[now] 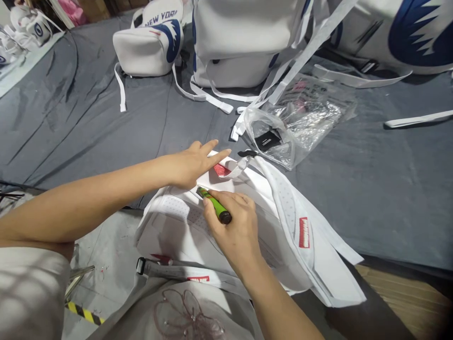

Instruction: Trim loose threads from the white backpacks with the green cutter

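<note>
A white backpack (pixel 187 231) with perforated shoulder straps and red labels lies at the table edge, against the front of my body. My left hand (pixel 193 163) rests on its upper edge with the fingers spread, near a red patch (pixel 221 170) beside the top loop. In my right hand (pixel 239 222) is a short green tool (pixel 216 205) with a black round end. Its dark tip points up and left, close to my left hand, over a white seam. I cannot tell exactly what kind of tool it is.
A crumpled clear plastic bag (pixel 311 123) lies beyond the backpack. At the back stand a small white bag (pixel 148 49), a large white backpack (pixel 244 33) and another white bag (pixel 361 42) with a blue patch. Loose straps trail over the grey table cover (pixel 106 118).
</note>
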Available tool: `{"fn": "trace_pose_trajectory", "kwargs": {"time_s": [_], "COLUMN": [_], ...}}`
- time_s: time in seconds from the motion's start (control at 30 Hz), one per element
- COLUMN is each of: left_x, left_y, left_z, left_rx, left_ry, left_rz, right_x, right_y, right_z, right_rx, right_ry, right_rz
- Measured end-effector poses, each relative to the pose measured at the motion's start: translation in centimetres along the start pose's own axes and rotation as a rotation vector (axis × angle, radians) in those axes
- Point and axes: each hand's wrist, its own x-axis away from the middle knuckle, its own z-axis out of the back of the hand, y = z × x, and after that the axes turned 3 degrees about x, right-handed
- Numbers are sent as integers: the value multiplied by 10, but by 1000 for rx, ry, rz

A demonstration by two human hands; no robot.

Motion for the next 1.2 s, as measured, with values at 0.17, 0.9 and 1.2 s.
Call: {"fn": "trace_pose_trajectory", "kwargs": {"time_s": [0.17,0.9,1.2], "left_x": [-1,-7,-1], "left_y": [-1,-9,-2], "left_z": [-3,-14,-5], "left_rx": [-6,-39,-15], "left_ry": [30,73,45], "left_rz": [-21,-28,-25], "right_x": [1,-1,-5], "right_y": [0,14,15], "right_z": [1,11,16], "right_rx": [-41,-140,-209], "right_ry": [-35,-70,-136], "right_rz": [-7,-91,-49]}}
